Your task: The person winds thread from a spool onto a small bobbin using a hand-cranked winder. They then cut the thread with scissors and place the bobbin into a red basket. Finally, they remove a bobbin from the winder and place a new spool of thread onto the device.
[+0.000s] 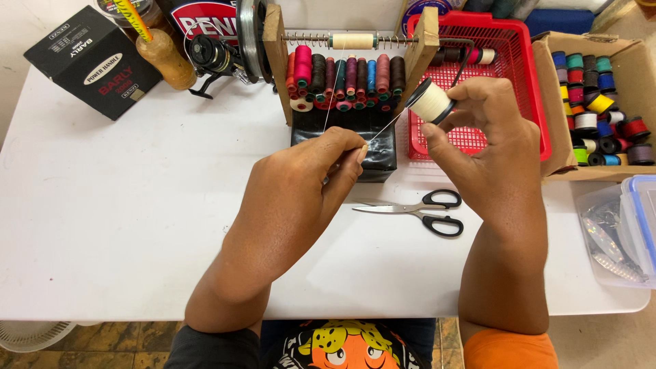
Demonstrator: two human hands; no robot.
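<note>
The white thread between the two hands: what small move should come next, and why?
Probably draw the left hand a little further from the spool of white thread, unwinding more thread. The right hand holds the spool up, the left fingers pinch the thread's end, and the free length is short and taut. The scissors lie on the table, untouched.

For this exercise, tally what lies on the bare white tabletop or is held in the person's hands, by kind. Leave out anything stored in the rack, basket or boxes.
Scissors, black-handled, lying on the table: 1
Spool of cream thread, held in the right hand: 1
Thread end, pinched by the left hand: 1
Total: 3
</note>
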